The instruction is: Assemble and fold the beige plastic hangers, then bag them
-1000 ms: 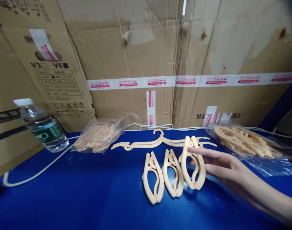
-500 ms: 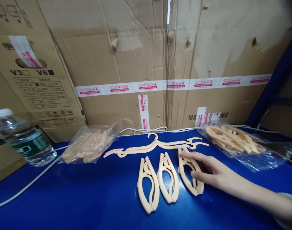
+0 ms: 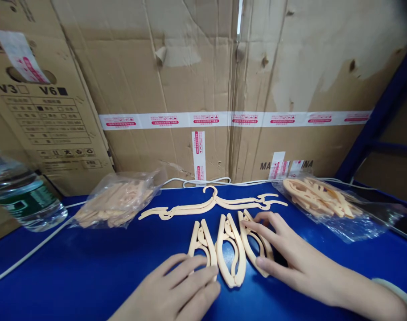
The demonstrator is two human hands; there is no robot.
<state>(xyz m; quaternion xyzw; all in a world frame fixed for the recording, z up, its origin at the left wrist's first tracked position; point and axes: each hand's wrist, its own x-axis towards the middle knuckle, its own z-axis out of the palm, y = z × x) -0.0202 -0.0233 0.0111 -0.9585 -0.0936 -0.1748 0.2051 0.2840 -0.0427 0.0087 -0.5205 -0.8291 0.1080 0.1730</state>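
Three folded cream plastic hangers lie side by side on the blue table [image 3: 89, 272]. My left hand [image 3: 176, 290] lies flat, fingers stretched, over the lower end of the left folded hanger [image 3: 199, 238]. My right hand [image 3: 286, 256] rests with spread fingers on the right folded hanger [image 3: 248, 234]. The middle folded hanger [image 3: 232, 252] sits between the two hands. Behind them lies an unfolded hanger [image 3: 213, 205], spread wide with its hook up.
A plastic bag of folded hangers [image 3: 114, 205] lies at the left, another bag of hangers [image 3: 323, 203] at the right. A water bottle [image 3: 21, 194] stands far left. A white cable [image 3: 32, 249] runs along the table. Cardboard boxes [image 3: 203, 80] wall off the back.
My left hand has come into view and settled on the left folded hanger. My right hand has pushed the right folded hanger closer to the middle one.
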